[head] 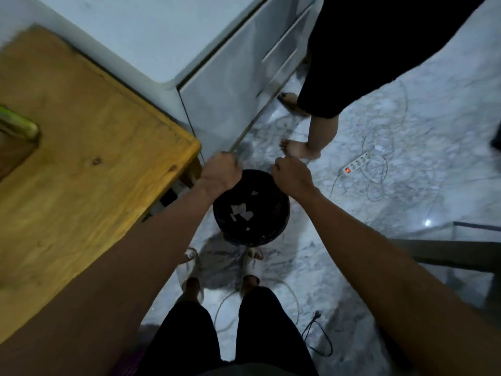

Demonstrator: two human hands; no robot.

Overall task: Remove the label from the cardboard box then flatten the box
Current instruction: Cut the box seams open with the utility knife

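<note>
My left hand (221, 172) and my right hand (291, 176) are both closed into fists, side by side above the far rim of a round black bin (282, 213) on the floor. Several white scraps of paper (241, 211) lie at the bottom of the bin. I see nothing sticking out of either fist; their insides are hidden. At the far left edge, on the wooden table, a blurred brown corner with a green strip (16, 128) could be the cardboard box.
The wooden table (81, 172) fills the left. A white cabinet (230, 77) stands behind the bin. Another person's bare legs (320, 131) are just beyond it. A white power strip (355, 165) and loose cables (379, 185) lie on the marble floor at right.
</note>
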